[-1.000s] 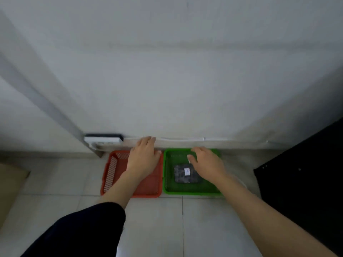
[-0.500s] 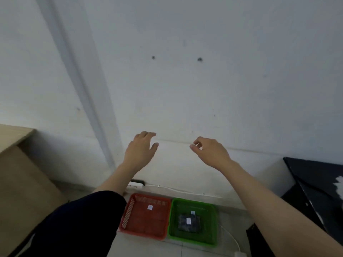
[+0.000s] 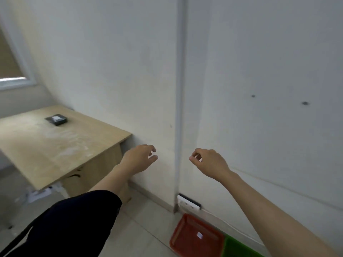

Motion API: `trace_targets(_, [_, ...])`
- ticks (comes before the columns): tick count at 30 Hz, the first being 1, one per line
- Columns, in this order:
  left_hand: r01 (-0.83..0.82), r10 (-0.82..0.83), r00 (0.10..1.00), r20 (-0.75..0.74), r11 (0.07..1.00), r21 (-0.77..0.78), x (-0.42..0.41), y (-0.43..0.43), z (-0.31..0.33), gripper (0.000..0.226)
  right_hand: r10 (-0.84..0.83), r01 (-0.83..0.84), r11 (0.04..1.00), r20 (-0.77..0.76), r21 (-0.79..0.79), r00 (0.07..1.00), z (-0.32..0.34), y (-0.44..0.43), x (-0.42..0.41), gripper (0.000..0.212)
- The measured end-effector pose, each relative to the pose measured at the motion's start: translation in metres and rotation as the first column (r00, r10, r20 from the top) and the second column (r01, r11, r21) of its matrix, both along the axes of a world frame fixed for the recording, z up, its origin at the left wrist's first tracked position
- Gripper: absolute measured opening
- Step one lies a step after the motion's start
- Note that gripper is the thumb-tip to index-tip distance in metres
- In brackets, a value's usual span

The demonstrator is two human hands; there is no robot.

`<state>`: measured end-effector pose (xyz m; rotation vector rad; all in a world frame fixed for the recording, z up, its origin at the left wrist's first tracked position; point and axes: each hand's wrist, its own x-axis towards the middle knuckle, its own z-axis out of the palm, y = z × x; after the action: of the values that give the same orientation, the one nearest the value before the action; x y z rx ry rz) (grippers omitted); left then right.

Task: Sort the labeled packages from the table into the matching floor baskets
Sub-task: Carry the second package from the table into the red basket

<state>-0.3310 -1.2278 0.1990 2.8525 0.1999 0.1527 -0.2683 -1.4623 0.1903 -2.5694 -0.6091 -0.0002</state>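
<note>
A dark package with a white label (image 3: 56,119) lies on the far part of the wooden table (image 3: 55,149) at the left. On the floor at the bottom right stands the red basket (image 3: 194,236) with a small white label inside, and a corner of the green basket (image 3: 239,247) shows beside it. My left hand (image 3: 139,159) hovers in mid-air past the table's right corner, fingers loosely curled and holding nothing. My right hand (image 3: 209,161) hangs level with it against the white wall, also holding nothing.
A white wall with a vertical cable duct (image 3: 179,108) fills the view. A white power strip (image 3: 188,202) lies at the duct's foot near the red basket. A window frame (image 3: 16,78) is at far left. Tiled floor lies between table and baskets.
The view has swung up and left, from the baskets to the table. The green basket with its dark package has slid almost out of sight. Both hands stay raised and hold nothing.
</note>
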Motion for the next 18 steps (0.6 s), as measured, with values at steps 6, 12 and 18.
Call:
trace_targets(6, [-0.131, 0.129, 0.991, 0.039, 0.989, 0.066, -0.045, 0.164, 0.033, 0.034, 0.152, -0.152, 0.988, 0.085, -0.016, 0.985, 0.014, 0.178, -0.009, 0.031])
trace_targets(12, [-0.222, 0.223, 0.974, 0.045, 0.974, -0.036, -0.065, 0.288, 0.045, 0.036, 0.243, -0.24, 0.97, 0.108, -0.034, 0.964, 0.02, 0.304, -0.014, 0.032])
trace_targets(18, [-0.253, 0.252, 0.961, 0.117, 0.967, -0.001, -0.047, 0.38, 0.035, 0.035, 0.258, -0.252, 0.965, 0.109, -0.066, 0.96, 0.026, 0.408, 0.008, 0.035])
